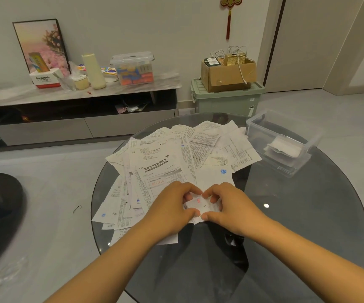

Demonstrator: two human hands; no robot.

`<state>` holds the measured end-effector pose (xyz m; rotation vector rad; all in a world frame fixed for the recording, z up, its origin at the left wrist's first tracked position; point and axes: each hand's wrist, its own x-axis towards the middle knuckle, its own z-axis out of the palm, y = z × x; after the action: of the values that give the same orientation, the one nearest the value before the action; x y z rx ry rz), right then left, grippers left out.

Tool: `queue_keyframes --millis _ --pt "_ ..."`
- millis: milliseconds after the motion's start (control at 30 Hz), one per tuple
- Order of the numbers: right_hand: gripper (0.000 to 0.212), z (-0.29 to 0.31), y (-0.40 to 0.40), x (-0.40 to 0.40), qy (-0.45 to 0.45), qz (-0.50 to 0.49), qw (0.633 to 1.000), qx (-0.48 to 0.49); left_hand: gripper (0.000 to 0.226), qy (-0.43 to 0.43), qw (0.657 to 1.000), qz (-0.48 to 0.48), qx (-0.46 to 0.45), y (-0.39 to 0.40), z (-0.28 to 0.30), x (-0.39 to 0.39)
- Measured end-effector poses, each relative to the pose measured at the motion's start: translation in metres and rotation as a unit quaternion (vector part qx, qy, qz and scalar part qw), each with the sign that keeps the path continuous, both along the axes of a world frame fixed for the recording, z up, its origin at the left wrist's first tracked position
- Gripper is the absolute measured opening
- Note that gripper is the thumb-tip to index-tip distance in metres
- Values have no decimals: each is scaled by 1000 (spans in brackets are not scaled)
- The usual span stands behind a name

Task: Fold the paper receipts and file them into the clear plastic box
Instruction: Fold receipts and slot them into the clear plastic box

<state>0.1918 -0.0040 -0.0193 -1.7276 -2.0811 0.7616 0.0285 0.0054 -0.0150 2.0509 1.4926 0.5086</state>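
Both hands, left hand and right hand, pinching small folded receipt; we're judging it light, limp, crease-prone, best gripped at edges.

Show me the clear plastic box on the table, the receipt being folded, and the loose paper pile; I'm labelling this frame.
clear plastic box (255, 125): head view, near-left rim.
folded receipt (200, 204): head view, middle, between both hands.
paper pile (165, 162): head view, printed top sheet.

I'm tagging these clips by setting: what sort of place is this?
Most likely a home living room: a low TV-style cabinet along the wall holds household clutter, a red knot ornament hangs above, and a round glass table carries the scattered paper receipts.
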Motion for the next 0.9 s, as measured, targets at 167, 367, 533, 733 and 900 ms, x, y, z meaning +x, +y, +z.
queue_keyframes --millis 167,367,533,733,900 --pt "18 7 3 6 44 -34 998 -5 35 -112 993 31 -37 1 8 10" --pt "11 24 10 22 176 -90 980 -28 25 -256 961 78 -75 9 28 22" --pt "8 41 10 43 175 -145 973 23 14 -302 943 111 -79 18 44 47" --pt "8 61 17 73 164 -181 968 49 12 -306 946 87 -53 37 63 85" --pt "6 81 28 106 157 -216 959 98 16 -316 947 36 -32 62 82 121"
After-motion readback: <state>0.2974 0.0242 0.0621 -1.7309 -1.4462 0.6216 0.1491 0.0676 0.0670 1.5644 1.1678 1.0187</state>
